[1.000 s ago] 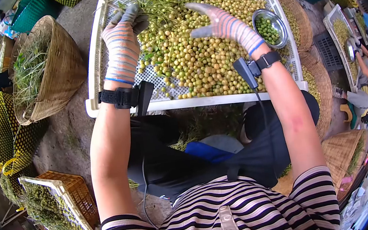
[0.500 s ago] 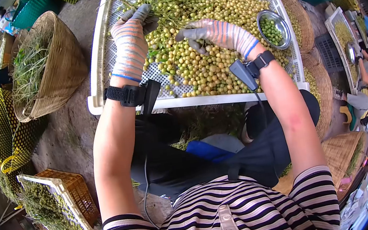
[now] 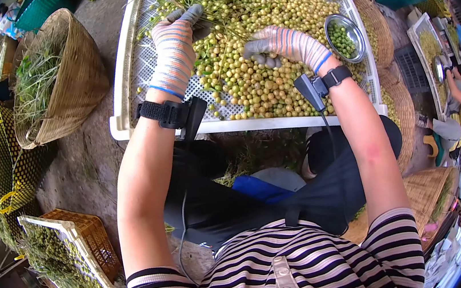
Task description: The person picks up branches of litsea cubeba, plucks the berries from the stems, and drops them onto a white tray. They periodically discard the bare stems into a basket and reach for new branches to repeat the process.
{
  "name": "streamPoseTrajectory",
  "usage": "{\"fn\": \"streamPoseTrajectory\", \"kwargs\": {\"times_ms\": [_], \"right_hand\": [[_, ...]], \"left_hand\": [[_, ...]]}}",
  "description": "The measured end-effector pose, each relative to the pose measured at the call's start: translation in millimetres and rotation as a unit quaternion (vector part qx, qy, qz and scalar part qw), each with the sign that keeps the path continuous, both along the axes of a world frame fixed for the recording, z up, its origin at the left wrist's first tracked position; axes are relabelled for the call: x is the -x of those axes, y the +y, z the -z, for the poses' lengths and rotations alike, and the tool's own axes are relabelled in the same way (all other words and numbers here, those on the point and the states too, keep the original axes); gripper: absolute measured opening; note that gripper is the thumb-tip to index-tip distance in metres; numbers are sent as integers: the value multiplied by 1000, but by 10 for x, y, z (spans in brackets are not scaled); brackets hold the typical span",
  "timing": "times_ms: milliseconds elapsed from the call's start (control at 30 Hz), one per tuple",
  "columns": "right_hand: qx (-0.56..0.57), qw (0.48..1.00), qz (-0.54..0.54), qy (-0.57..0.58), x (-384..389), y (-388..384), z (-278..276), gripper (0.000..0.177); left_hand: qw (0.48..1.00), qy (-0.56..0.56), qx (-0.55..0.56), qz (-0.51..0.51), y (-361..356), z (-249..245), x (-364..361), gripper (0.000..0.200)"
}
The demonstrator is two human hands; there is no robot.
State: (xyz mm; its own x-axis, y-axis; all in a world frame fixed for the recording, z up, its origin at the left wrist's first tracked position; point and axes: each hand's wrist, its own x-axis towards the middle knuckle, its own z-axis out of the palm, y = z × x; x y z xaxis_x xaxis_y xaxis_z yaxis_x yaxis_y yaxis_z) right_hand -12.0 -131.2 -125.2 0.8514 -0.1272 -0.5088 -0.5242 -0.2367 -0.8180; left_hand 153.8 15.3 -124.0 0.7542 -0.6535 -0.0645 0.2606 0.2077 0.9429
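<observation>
Small round yellow-green fruits (image 3: 270, 90) are heaped on a white mesh tray (image 3: 217, 126) in front of me. My left hand (image 3: 180, 38), in a striped glove with grey fingertips, is closed in a pinch on thin fruit stems (image 3: 222, 28) at the tray's left-centre. Right of it, my gloved right hand (image 3: 284, 45) is low over the heap, its fingers curled in among the fruits; whatever lies between them is hidden. A metal bowl (image 3: 362, 50) of greener fruits rests on the tray's right side, beyond my right wrist.
To the left stand a wicker basket (image 3: 75, 76) of green stalks and a black-yellow woven bag (image 3: 11, 159). A tilted crate (image 3: 89, 236) with more fruit is at lower left. Wicker baskets (image 3: 400, 100) line the tray's right side. Another person's arm (image 3: 457, 90) is at far right.
My left hand has moved slightly right with the stems. My right hand has shifted a little right and down, and its fingers have curled in more.
</observation>
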Motion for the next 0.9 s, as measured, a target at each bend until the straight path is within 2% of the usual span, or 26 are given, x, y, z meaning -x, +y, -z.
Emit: {"fn": "streamPoseTrajectory", "kwargs": {"times_ms": [33, 100, 133, 233, 267, 300, 367, 433, 500, 567, 600, 667, 767, 833, 900], "right_hand": [[0, 1000, -2, 0, -14, -21, 16, 41], [71, 997, 2, 37, -34, -42, 34, 42], [89, 996, -14, -6, -8, -17, 26, 44], [145, 989, -14, 8, -31, -22, -54, 47], [203, 979, -8, 29, -28, -21, -97, 52], [203, 979, -10, 30, -53, -32, -77, 52], [441, 891, -88, 57, -122, -82, -50, 48], [446, 886, -104, 75, -114, -108, -30, 49], [434, 896, -63, -61, -76, -149, 80, 47], [405, 908, -73, -83, -68, -205, 86, 43], [432, 898, -71, -38, -76, -167, 2, 40], [464, 882, -67, 43, -114, -173, -37, 32], [489, 864, -106, 60, -64, -252, -73, 28], [477, 872, -83, 72, -36, -355, 57, 28], [581, 806, -44, -104, 23, -320, 75, 28]], "left_hand": [[1000, 0, 0, -2, 1, 44, -30, 15], [999, 14, 43, 19, -1, 67, -58, 15], [1000, 2, 5, -11, -2, 32, -29, 15], [1000, 6, 15, 4, 26, 1, -55, 15], [1000, -13, 3, -2, 23, 9, -42, 15], [1000, -12, 3, -3, 19, 28, -36, 15], [1000, -22, 6, 0, -6, 51, -40, 14], [1000, -17, 17, 1, 6, 31, -39, 14], [999, -13, 29, 0, 31, 9, -71, 13], [999, 4, 44, -27, 54, -13, -127, 13], [999, 10, 22, -43, 47, -21, -133, 14], [998, 18, 44, -50, 61, -26, -144, 14], [995, 22, 68, -75, 118, -40, -218, 13], [990, 58, 117, -49, 217, -99, -291, 13], [990, 41, 98, -91, 190, -82, -313, 14]]}}
